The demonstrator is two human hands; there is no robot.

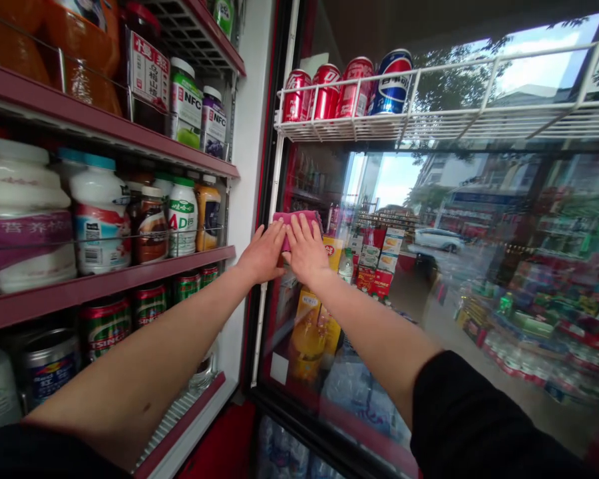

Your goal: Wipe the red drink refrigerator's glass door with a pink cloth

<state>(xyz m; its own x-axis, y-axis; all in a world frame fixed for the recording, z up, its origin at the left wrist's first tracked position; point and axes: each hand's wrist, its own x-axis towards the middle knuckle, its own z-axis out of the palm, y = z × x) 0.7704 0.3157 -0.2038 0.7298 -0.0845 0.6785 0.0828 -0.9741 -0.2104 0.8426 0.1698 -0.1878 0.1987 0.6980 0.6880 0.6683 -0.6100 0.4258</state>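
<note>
A folded pink cloth lies against the inner side of the glass door, close to the door's frame. My right hand holds it pressed to the glass, fingers laid flat over it. Beside it, my left hand reaches in from the left with fingers stretched out; its fingertips touch the cloth's left part and meet the right hand. The middle of the cloth is hidden under the fingers.
A white wire rack on the door carries red cans and a blue Pepsi can above my hands. Left, fridge shelves hold bottles and beer cans. Yellow cartons show through the glass.
</note>
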